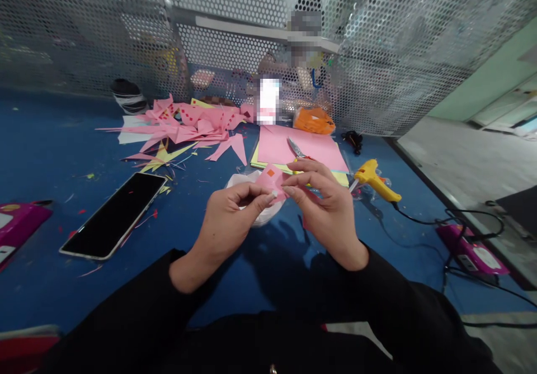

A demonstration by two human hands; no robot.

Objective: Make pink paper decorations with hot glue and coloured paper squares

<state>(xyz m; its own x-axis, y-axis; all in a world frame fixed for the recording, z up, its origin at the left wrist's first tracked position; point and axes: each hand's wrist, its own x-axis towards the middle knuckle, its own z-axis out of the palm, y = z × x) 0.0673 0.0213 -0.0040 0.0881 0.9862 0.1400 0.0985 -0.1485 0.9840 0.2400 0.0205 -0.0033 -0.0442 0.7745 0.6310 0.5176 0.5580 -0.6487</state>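
Note:
Between my two hands is a small piece of pink paper (pixel 268 177) with an orange-red square on it. My left hand (pixel 235 212) pinches its left side between thumb and forefinger. On the other side, the thumb and fingertips of my right hand (pixel 325 206) grip the paper's right edge. Beneath the paper, a white bowl-like container (pixel 268 216) is partly covered by my hands. Scissors (pixel 297 147) with grey blades lie just beyond my right fingers, on a stack of pink paper sheets (pixel 277 143) with yellow sheets under it.
Pink paper cut-outs (pixel 201 123) heap at the back left. A phone (pixel 115 214) lies to the left, near a purple packet (pixel 23 226). Rightward are a yellow glue gun (pixel 373 179), its black cord and another purple packet (pixel 474 251). A perforated metal screen (pixel 235 47) bounds the back.

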